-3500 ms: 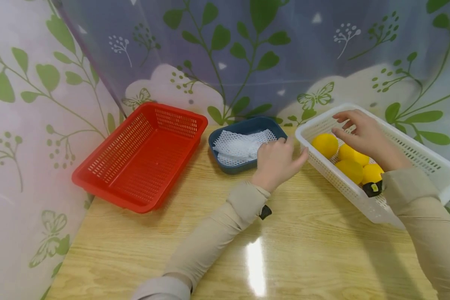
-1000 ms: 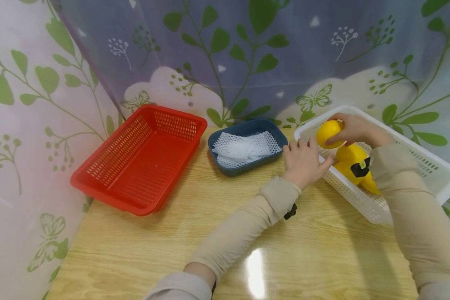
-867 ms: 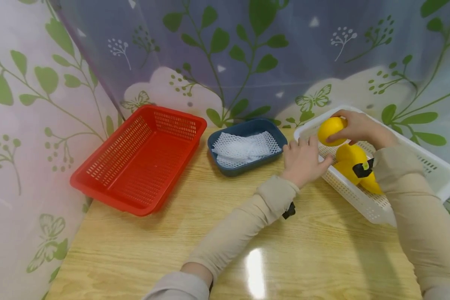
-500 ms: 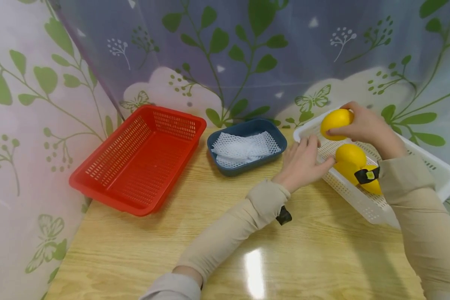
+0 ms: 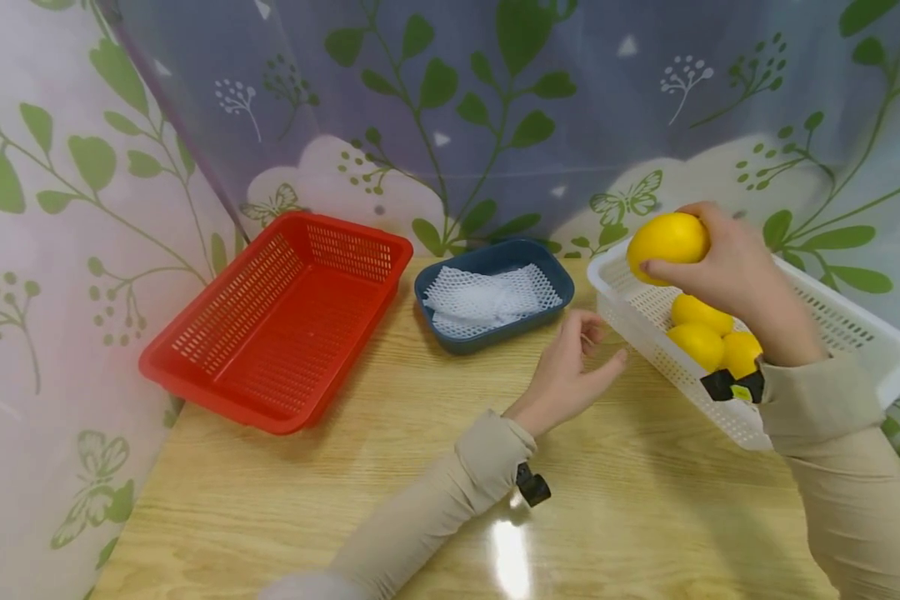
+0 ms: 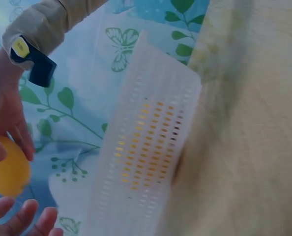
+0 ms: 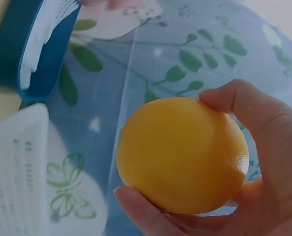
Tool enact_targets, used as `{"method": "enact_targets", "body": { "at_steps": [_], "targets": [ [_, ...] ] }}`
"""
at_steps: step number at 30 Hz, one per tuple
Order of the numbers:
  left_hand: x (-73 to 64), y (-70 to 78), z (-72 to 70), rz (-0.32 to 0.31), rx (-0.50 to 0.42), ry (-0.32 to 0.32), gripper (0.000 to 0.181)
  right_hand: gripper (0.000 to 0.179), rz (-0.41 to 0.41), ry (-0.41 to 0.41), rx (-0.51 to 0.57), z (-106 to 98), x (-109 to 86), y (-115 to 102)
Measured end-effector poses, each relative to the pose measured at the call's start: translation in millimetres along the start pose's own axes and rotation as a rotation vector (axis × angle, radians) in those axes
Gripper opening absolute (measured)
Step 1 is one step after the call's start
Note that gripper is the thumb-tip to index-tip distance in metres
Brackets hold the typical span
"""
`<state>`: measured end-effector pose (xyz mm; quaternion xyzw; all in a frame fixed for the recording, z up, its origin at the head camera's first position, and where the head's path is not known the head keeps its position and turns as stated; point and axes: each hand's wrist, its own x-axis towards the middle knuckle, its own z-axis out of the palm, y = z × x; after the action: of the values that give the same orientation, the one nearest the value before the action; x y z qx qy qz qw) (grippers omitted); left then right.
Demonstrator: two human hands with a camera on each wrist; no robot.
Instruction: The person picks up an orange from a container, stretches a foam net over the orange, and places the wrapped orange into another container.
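Observation:
In the head view my right hand grips a smooth, oval yellow fruit above the far-left end of the white basket. Up close in the right wrist view, thumb and fingers pinch the fruit from opposite sides. Several similar yellow fruits lie inside the basket beneath that hand. My left hand hovers over the table left of the basket, fingers loosely bent with nothing in them. At the lower left of the left wrist view show its fingertips, below the held fruit.
A dark blue tray with white foam netting stands at the back middle. The red slotted basket sits to its left. Wood-grain table lies under everything; a leaf-patterned cloth hangs behind.
The right hand has reached into the white basket, gripped a yellow fruit and raised it. My left hand went right to the basket's rim, then drew back toward the lower left.

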<state>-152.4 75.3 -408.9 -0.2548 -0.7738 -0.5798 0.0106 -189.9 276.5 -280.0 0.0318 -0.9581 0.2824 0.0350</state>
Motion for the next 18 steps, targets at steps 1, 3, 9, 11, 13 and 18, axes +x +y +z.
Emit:
{"method": "enact_targets", "body": {
  "at_steps": [1, 3, 9, 11, 13, 18],
  "targets": [
    [-5.0, -3.5, -0.4, -0.003, -0.025, 0.017, 0.041, 0.083, -0.012, 0.008, 0.006, 0, -3.6, -2],
    [-15.4, -10.2, -1.1, -0.016, -0.061, 0.044, 0.042, 0.082, -0.029, 0.015, 0.008, 1, -11.4, -7],
    [-46.0, -31.0, -5.8, -0.016, -0.099, 0.076, 0.044, 0.078, -0.086, 0.029, 0.018, 10, -32.0, -24],
    [-54.3, -38.4, -6.7, -0.015, -0.098, 0.072, 0.044, 0.075, -0.126, 0.039, 0.037, 16, -37.0, -29],
    [-61.8, -45.6, -8.1, -0.013, -0.11, 0.056, 0.046, 0.074, -0.174, 0.049, 0.048, 22, -42.1, -33],
    [-76.4, -65.6, -12.3, -0.012, -0.153, 0.004, 0.049, 0.072, -0.264, 0.061, 0.031, 38, -53.3, -41]
  ]
}}
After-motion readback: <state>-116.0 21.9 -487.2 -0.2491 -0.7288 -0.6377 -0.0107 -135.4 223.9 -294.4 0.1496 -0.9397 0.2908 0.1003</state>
